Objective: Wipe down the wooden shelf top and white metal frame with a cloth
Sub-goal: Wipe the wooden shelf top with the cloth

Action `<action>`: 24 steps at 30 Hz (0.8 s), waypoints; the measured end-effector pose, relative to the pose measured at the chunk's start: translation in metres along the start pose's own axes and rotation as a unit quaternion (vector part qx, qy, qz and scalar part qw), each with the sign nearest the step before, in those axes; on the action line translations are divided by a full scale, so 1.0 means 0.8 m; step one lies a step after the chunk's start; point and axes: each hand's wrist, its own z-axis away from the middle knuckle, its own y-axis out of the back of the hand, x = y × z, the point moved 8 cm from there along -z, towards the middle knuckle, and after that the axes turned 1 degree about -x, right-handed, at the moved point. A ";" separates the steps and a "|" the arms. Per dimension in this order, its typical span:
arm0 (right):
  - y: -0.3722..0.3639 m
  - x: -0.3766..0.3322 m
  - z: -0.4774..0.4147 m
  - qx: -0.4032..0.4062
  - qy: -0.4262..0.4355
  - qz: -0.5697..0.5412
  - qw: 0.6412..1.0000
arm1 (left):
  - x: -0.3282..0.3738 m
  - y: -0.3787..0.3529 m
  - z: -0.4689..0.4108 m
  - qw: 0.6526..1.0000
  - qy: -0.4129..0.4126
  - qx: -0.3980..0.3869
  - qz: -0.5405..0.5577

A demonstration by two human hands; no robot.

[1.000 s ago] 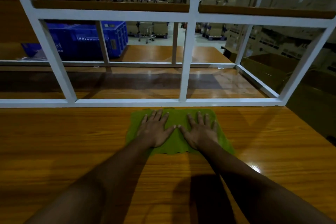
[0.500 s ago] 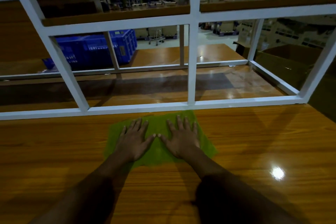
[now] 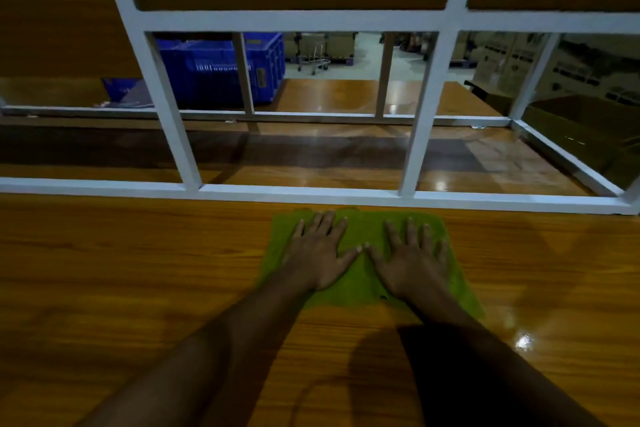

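Note:
A green cloth [image 3: 363, 229] lies flat on the glossy wooden shelf top [image 3: 121, 288], close to the bottom rail of the white metal frame [image 3: 294, 192]. My left hand [image 3: 320, 250] presses flat on the cloth's left half, fingers spread and straight. My right hand [image 3: 414, 256] presses flat on the right half in the same way. The two thumbs nearly touch at the cloth's middle. Both forearms reach in from the bottom edge.
Behind the frame runs a lower wooden surface [image 3: 329, 156], with a blue plastic crate [image 3: 221, 69] at the back left. Cardboard boxes [image 3: 571, 135] stand to the right, beyond the shelf's edge. A trolley [image 3: 313, 59] stands on the far floor.
Both hands and the cloth slid left along the shelf top, then back to the right, staying beside the frame's bottom rail. The view shifted with them.

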 end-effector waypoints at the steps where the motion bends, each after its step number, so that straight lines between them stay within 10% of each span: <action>1: -0.003 -0.008 -0.007 -0.006 -0.003 0.003 1.000 | -0.010 0.001 -0.006 1.000 -0.002 0.002 -0.004; 24: -0.028 -0.245 -0.023 -0.040 0.139 0.006 0.990 | -0.227 0.045 0.067 0.991 0.088 0.099 -0.005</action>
